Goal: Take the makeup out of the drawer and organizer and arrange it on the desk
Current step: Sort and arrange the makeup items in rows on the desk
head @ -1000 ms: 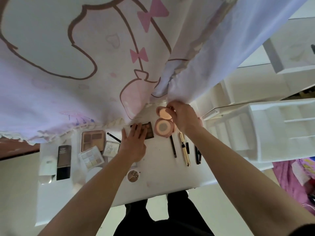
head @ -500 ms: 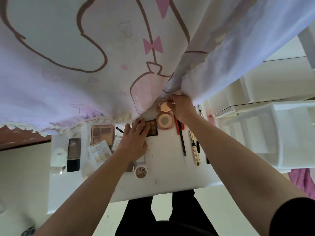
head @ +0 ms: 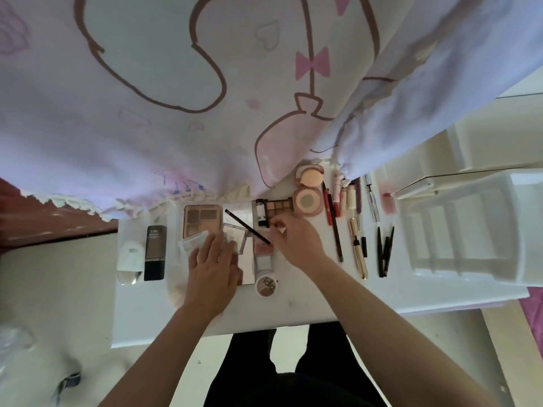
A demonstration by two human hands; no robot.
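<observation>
Nearest, one round pot (head: 266, 285) sits on the desk (head: 293, 306). Left hand (head: 213, 267) lies flat, fingers straight, on two clear palettes (head: 233, 233). Right hand (head: 293, 242) curls beside one black pencil (head: 246, 227); grip indeterminate. Beyond: one brown palette (head: 202, 220), one dark palette (head: 277, 208), one open compact (head: 307, 201).

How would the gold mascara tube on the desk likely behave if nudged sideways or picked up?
The gold mascara tube looks round and lies flat on the desk, so it would probably roll. Its shiny, straight body suggests it is stiff and perhaps slippery.
</observation>
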